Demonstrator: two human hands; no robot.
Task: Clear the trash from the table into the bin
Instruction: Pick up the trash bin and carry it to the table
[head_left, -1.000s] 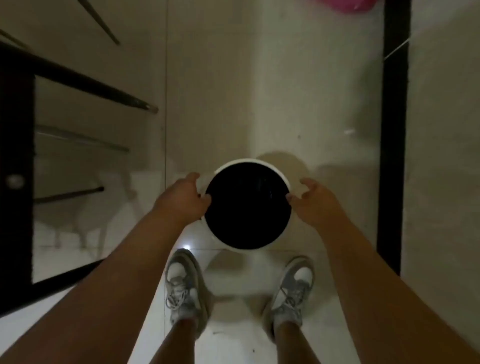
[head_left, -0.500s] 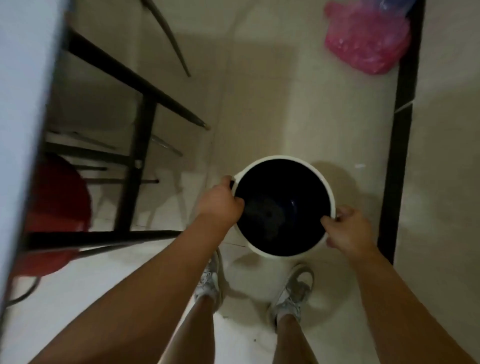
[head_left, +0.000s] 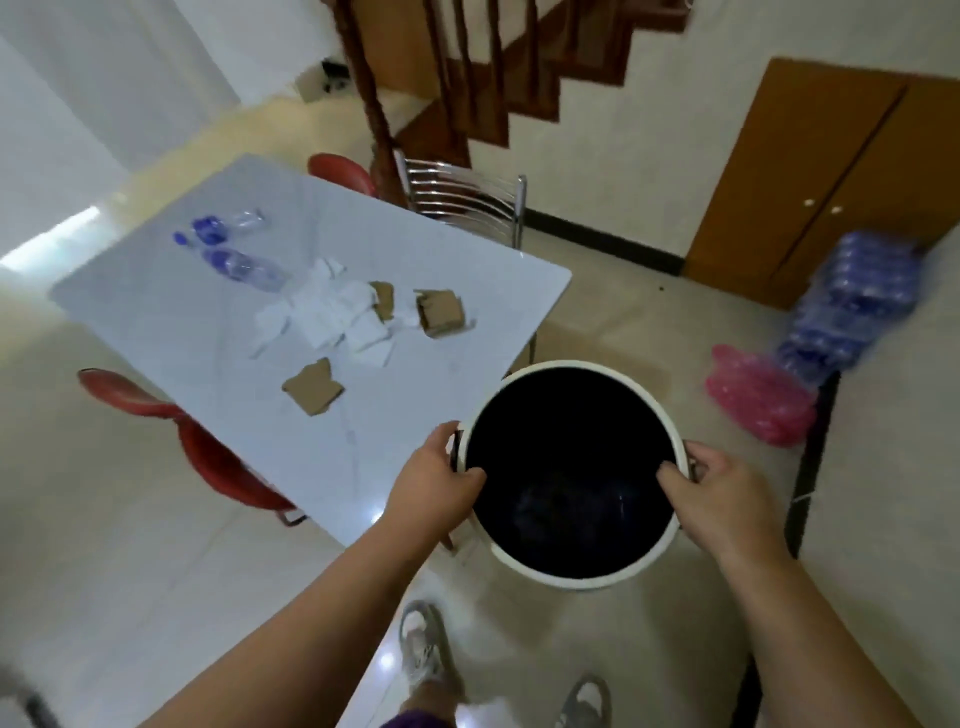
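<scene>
A round white bin (head_left: 655, 405) with a black liner hangs above the floor beside the table's near right corner. My left hand (head_left: 434, 483) grips its left rim and my right hand (head_left: 719, 499) grips its right rim. On the pale table (head_left: 156, 322) lie two crushed clear bottles (head_left: 244, 265) with blue labels, a heap of white paper scraps (head_left: 332, 312) and three brown cardboard pieces (head_left: 313, 387), one of them a crumpled piece (head_left: 440, 312) at the right.
A red chair (head_left: 208, 452) stands at the table's near left, another red seat (head_left: 340, 171) and a chrome chair (head_left: 467, 200) at its far side. A pink bag (head_left: 758, 408) and a pack of bottles (head_left: 852, 301) sit on the floor right. Wooden stairs and a cabinet behind.
Both hands have closed on the bin's rim and raised it from the floor. The view has swung up from the floor to the table with its trash.
</scene>
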